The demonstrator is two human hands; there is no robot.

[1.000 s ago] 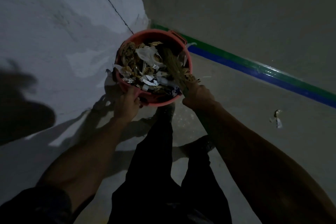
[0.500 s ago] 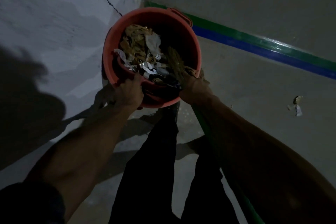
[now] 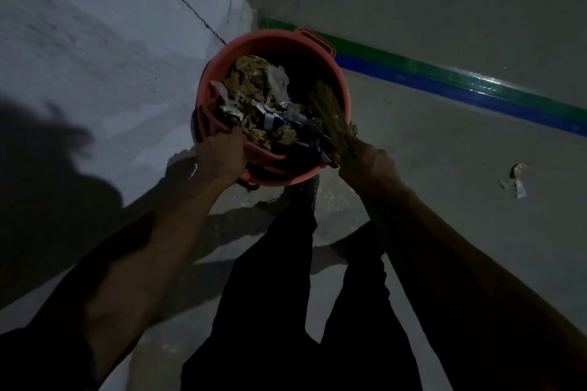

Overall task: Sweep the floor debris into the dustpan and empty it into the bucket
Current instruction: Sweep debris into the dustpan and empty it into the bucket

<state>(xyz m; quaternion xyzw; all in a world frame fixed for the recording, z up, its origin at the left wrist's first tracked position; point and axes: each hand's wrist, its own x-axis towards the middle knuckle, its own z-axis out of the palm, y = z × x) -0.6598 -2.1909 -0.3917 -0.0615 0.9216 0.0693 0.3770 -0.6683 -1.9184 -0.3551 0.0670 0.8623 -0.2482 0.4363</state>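
Left hand (image 3: 222, 155): grips the dustpan (image 3: 219, 124) at the bucket (image 3: 344, 95) rim, 7 o'clock; right hand (image 3: 370, 165): clamped round the broom (image 3: 330, 114), 4 o'clock. Debris (image 3: 260, 98): piled over the bucket's mouth; step judged emptying. Next: tip steeper, brush clear; one scrap (image 3: 514, 181) remains on the floor (image 3: 444, 200), 3 o'clock.

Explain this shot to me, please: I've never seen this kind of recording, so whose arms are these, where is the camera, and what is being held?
The one view comes from a camera on a person's head, looking down past their own arms and dark-trousered legs. The left hand grips a red dustpan heaped with debris, tipped inside an orange bucket. The right hand grips a straw broom, its bristles reaching into the bucket. On the grey floor, to the right, lies one leftover scrap.
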